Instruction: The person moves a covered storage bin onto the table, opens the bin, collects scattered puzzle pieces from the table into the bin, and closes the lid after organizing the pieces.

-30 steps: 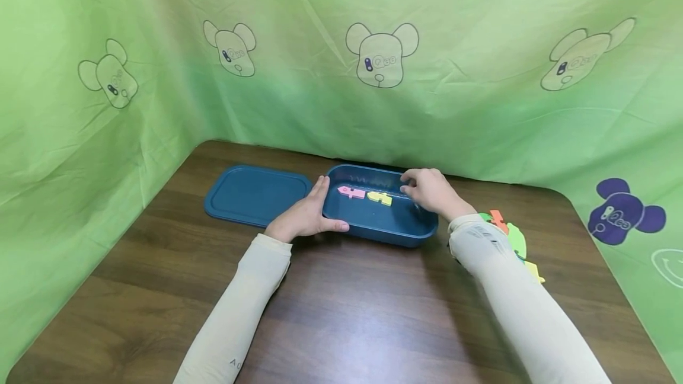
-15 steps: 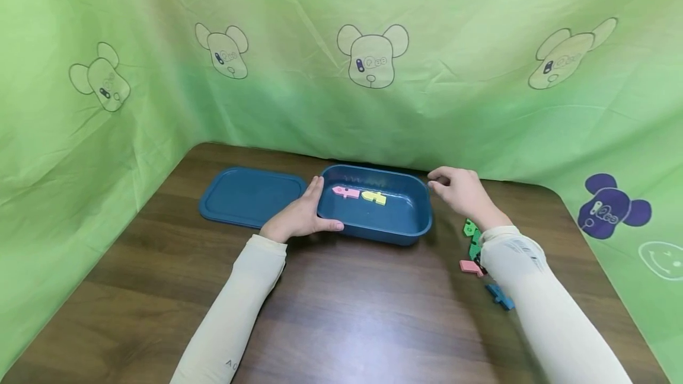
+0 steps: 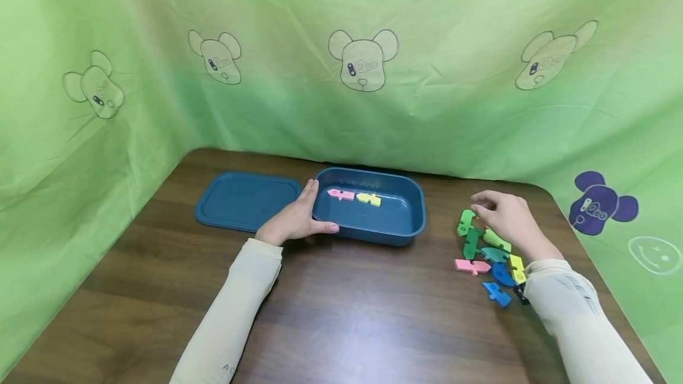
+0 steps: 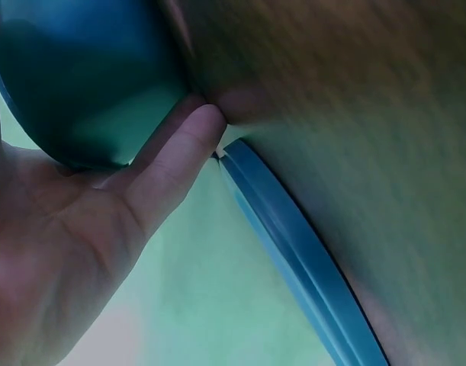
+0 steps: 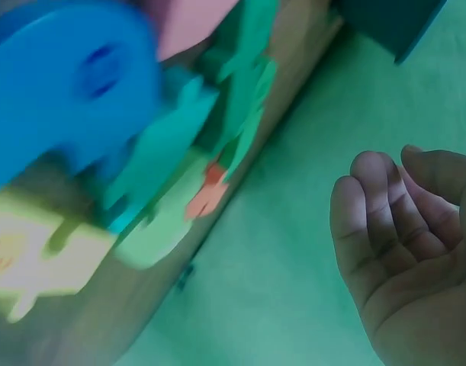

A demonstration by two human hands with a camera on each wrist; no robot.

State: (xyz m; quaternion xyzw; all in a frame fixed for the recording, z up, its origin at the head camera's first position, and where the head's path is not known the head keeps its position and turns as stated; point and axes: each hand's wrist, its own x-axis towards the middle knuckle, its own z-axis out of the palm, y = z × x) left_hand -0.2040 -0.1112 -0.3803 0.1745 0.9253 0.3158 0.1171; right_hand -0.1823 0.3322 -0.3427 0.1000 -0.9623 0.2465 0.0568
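Note:
My left hand (image 3: 292,218) rests against the left end of a blue plastic box (image 3: 413,236), straight fingers along its side and thumb at the front wall. Inside the box lie a pink puzzle piece (image 3: 340,195) and a yellow puzzle piece (image 3: 369,199). To the right, my right hand (image 3: 507,221) hovers over a loose group of puzzle pieces, its fingers loosely bent with nothing between them. In that group are a dark green piece (image 3: 472,244), a pink piece (image 3: 472,266), a round blue piece (image 3: 502,275) and an orange piece (image 5: 208,191), partly covered by the hand in the head view.
A flat blue lid (image 3: 245,201) lies on the wooden table (image 3: 341,313) left of the box, close to my left hand. A green curtain (image 3: 283,111) with printed bear heads hangs behind and at both sides of the table.
My right hand has moved right, from over the box to above the loose pieces, uncovering more of them. My left hand stays at the box, and the head view has shifted slightly.

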